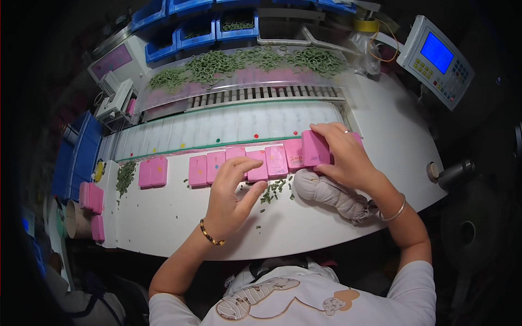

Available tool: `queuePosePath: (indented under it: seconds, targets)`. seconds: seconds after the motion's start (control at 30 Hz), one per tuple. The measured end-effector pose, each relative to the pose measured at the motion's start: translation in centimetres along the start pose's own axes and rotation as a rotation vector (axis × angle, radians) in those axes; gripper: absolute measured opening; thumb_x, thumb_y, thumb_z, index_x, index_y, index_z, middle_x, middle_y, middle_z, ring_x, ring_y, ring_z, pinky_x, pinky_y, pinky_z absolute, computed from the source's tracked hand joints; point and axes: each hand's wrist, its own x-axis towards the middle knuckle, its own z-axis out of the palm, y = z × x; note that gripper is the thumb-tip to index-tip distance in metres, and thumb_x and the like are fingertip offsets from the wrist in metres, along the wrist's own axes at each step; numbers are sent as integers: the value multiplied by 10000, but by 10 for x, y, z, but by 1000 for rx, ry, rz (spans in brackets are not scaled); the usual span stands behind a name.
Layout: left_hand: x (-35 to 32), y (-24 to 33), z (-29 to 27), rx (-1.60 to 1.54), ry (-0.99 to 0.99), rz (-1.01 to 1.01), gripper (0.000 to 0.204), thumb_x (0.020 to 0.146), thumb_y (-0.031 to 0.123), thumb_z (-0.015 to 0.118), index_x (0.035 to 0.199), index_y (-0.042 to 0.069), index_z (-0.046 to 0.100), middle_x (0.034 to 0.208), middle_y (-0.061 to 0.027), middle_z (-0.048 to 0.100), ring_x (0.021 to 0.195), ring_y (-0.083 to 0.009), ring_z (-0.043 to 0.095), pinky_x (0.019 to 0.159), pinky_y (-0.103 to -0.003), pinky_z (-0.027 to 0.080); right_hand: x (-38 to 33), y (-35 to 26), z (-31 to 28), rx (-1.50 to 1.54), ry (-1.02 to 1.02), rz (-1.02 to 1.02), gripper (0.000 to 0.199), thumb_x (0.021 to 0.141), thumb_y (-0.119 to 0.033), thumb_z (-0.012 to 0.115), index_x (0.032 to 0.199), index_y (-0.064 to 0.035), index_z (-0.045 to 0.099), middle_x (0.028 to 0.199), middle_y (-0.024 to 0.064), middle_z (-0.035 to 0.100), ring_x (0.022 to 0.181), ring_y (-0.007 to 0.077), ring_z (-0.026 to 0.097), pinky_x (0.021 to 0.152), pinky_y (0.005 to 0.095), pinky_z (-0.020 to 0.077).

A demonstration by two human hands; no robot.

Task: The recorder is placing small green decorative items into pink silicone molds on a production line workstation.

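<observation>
My right hand (346,155) grips a pink rectangular block (314,148) by its sides, fingers along the top and thumb below, at the right end of a row of similar blocks. My left hand (231,190) hovers near the middle of that row with fingers and thumb apart, holding nothing. Close to its fingers stands a pink block (256,167), and another pink block (277,161) sits right of it. Small dark green bits (274,190) lie scattered on the white table between my hands. A pale grey bundled cloth (329,194) rests under my right wrist.
Behind the blocks runs a white slotted panel (228,124) with a green edge. Green rings (217,65) heap on a clear tray, below blue bins (236,26). A keypad screen (437,60) stands far right. Pink blocks (91,196) and a blue crate (73,157) are left.
</observation>
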Motion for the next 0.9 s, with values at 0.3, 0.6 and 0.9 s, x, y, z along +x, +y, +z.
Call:
queuePosePath:
  seconds: [0.3, 0.6, 0.9]
  targets:
    - [-24, -1, 3, -1133, -510, -525, 699, 858, 142, 735, 1443, -15, 387, 1325, -103, 534, 1175, -159, 547, 1004, -332, 458, -38, -90, 27, 424, 90, -171, 732, 689, -153, 797, 1329, 7, 482, 1289, 189, 548, 1178, 361, 529, 998, 434, 416]
    - [-38, 19, 7, -455, -321, -269, 836, 731, 62, 790, 1465, 40, 391, 1248, -78, 461, 1231, -183, 481, 1018, -307, 437, -57, -116, 76, 507, 264, 160, 609, 758, -162, 792, 1290, 16, 556, 1241, 193, 568, 1085, 344, 585, 915, 393, 482]
    - [-20, 20, 1, -528, -341, -357, 804, 731, 37, 817, 1432, 12, 424, 1243, -52, 459, 1196, -155, 483, 1004, -297, 431, -40, -117, 76, 157, 383, 71, 404, 867, -14, 622, 1240, 119, 538, 1112, 239, 633, 907, 367, 641, 784, 423, 522]
